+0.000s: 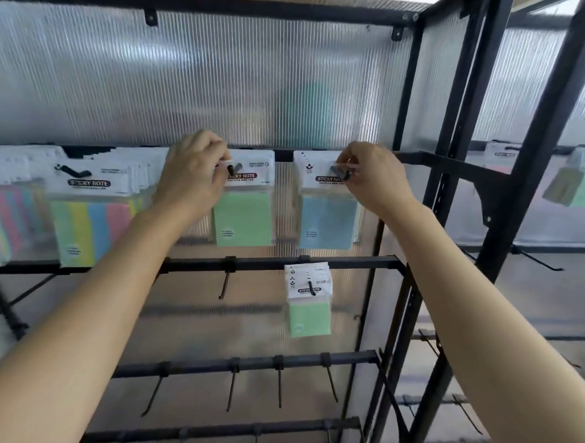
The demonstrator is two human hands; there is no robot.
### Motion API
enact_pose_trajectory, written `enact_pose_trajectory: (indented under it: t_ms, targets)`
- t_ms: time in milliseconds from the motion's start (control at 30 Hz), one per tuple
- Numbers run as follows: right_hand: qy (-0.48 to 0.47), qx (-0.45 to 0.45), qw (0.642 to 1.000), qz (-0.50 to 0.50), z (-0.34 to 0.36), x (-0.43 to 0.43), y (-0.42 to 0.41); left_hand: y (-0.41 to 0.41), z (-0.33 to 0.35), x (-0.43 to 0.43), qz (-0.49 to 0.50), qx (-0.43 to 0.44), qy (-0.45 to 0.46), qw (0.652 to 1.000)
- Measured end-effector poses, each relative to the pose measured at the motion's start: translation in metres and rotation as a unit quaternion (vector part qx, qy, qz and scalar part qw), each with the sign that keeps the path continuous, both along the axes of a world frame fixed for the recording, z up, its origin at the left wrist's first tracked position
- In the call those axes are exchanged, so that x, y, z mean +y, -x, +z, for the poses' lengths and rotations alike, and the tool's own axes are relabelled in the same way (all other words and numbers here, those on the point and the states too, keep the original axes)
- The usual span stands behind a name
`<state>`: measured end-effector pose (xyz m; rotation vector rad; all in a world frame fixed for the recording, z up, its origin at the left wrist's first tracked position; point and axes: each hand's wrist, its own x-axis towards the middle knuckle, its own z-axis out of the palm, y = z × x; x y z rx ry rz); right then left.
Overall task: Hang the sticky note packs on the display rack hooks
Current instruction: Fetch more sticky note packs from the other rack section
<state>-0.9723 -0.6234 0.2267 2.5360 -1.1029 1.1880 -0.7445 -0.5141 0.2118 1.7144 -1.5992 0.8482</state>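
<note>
— Left hand?
— Your left hand (191,173) is up at the top rail (284,154). Its fingers are curled and pinch the white header of the green pack (243,219). A dark hook tip (231,169) shows right at your fingertips, in front of the header.
— Right hand?
— Your right hand (372,175) does much the same on the blue pack (329,220), just right of the green one. Thumb and fingers pinch the header's upper right part. The second hook (342,174) pokes out toward you just below them.
— Do the packs touch?
— No, there's a narrow gap between them. Both hang upright, close to the ribbed plastic panel (246,73) behind. Too blurred to tell whether either header sits fully on its hook.
— Left side?
— Left of your left hand, a striped pack (92,225) fronts a stack on its own hook. More stacks hang further left, blurred.
— Below?
— The middle rail (279,264) carries the lower green pack (309,313), which hangs under the blue pack. One hook (224,283) sticks out to the left of it. The lower rail (256,363), nearer you, has four more hooks pointing down and out.
— Right side?
— A black post (409,84) stands just right of your right hand. Beyond it, far right, more packs (568,185) hang on another section, well apart from your hands.
</note>
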Motion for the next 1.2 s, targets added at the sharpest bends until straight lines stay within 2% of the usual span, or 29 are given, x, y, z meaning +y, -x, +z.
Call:
enact_pose_trajectory:
  t_ms: [133, 333, 900, 1200]
  targets:
    - [-0.058, 0.025, 0.998, -0.004, 0.007, 0.009, 0.001, 0.004, 0.0, 0.005, -0.007, -0.013, 0.026, 1.0]
    - [-0.082, -0.002, 0.996, 0.022, 0.006, 0.023, 0.011, 0.008, 0.002, 0.018, -0.034, -0.042, 0.049, 0.997]
    - [-0.021, -0.036, 0.999, -0.013, 0.016, 0.079, 0.039, 0.039, 0.008, 0.06, -0.1, 0.002, 0.127, 0.987]
    - [-0.049, -0.053, 0.996, -0.054, -0.04, 0.096, 0.068, 0.085, -0.023, 0.043, -0.188, 0.007, 0.088, 0.978]
